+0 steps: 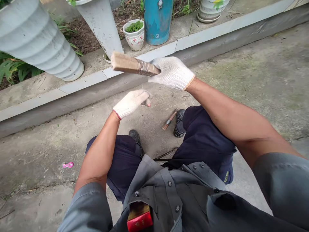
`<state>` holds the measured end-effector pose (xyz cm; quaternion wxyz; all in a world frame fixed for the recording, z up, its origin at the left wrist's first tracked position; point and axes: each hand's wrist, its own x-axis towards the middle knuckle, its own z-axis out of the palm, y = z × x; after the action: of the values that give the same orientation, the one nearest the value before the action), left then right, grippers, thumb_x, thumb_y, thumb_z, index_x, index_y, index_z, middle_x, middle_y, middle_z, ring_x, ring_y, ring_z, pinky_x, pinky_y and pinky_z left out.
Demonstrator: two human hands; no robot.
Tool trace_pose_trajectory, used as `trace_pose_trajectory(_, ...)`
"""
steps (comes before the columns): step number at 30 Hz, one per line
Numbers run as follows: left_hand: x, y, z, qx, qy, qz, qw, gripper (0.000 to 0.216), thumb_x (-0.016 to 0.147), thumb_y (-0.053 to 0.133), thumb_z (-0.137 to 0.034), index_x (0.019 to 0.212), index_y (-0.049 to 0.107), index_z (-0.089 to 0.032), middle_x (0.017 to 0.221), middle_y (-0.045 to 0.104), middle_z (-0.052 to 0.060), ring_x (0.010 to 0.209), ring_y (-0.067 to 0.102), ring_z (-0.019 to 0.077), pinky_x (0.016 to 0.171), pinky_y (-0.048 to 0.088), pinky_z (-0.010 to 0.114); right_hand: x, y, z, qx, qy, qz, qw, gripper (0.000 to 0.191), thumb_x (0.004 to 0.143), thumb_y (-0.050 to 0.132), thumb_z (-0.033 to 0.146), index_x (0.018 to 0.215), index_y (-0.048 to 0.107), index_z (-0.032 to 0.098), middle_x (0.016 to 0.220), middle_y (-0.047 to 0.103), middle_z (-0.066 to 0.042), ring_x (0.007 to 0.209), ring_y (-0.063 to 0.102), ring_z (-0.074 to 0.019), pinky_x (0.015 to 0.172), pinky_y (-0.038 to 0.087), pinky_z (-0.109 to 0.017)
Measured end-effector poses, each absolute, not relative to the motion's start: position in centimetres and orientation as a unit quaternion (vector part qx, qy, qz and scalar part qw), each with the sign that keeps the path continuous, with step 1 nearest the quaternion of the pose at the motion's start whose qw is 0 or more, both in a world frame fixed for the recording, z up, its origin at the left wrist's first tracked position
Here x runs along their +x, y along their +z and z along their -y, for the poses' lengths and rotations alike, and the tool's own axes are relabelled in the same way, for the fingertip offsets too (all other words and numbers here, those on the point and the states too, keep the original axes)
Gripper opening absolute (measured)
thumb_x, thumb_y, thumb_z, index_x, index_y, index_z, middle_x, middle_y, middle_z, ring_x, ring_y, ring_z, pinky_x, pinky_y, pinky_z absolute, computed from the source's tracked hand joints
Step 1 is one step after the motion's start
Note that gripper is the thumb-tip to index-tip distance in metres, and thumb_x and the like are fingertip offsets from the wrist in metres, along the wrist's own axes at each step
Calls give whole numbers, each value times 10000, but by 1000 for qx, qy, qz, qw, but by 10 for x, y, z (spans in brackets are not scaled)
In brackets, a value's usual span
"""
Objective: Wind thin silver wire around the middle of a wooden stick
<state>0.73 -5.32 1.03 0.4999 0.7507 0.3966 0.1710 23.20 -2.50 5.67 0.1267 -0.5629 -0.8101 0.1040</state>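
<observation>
My right hand, in a white knit glove, is closed round one end of a flat wooden stick held level in the air. Thin string is wound around the stick near that hand. A fine strand drops from the stick toward my left hand, also gloved, whose fingers are pinched together just below. What the left fingers pinch is too thin to see clearly. A second short stick with a wound band lies on the concrete by my right shoe.
A raised concrete curb runs across in front of me. On and behind it stand grey ribbed planters, a small white patterned pot and a blue container. A small pink object lies on the ground at left.
</observation>
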Motion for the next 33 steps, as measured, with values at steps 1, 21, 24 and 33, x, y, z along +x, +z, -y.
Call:
trace_pose_trajectory(1, 8, 9, 54, 758, 158, -391, 498, 376, 1063, 459, -392, 1119, 739, -147, 953, 802, 84, 933, 729, 183, 928, 561, 317, 233, 55, 22, -578, 90, 800, 134, 437, 958, 552, 532, 1204, 706, 204, 1077, 729, -145, 939, 643, -300, 788, 421, -372)
trace_pose_trajectory(21, -3, 5, 32, 807, 129, -451, 359, 321, 997, 549, -413, 857, 730, -187, 768, 721, 39, 759, 656, 184, 762, 522, 309, 246, 45, 32, -430, 201, 876, -90, 155, 843, 680, 332, 924, 698, 202, 743, 610, 4, 689, 514, -153, 688, 343, -306)
trace_pose_trajectory(24, 4, 4, 37, 753, 186, -434, 459, 362, 1045, 501, -437, 960, 725, -167, 815, 744, 72, 797, 697, 178, 810, 571, 313, 243, 49, 28, -500, 158, 851, -1, 321, 888, 652, 472, 1040, 716, 196, 859, 670, -57, 754, 555, -199, 697, 362, -333)
trace_pose_trajectory(33, 11, -1, 45, 757, 123, -422, 482, 297, 988, 531, -360, 1060, 747, -169, 931, 790, 62, 925, 727, 183, 937, 571, 325, 246, 34, 8, -638, 21, 762, 107, 490, 1013, 391, 471, 1312, 715, 256, 1152, 722, -197, 1176, 559, -384, 987, 406, -533)
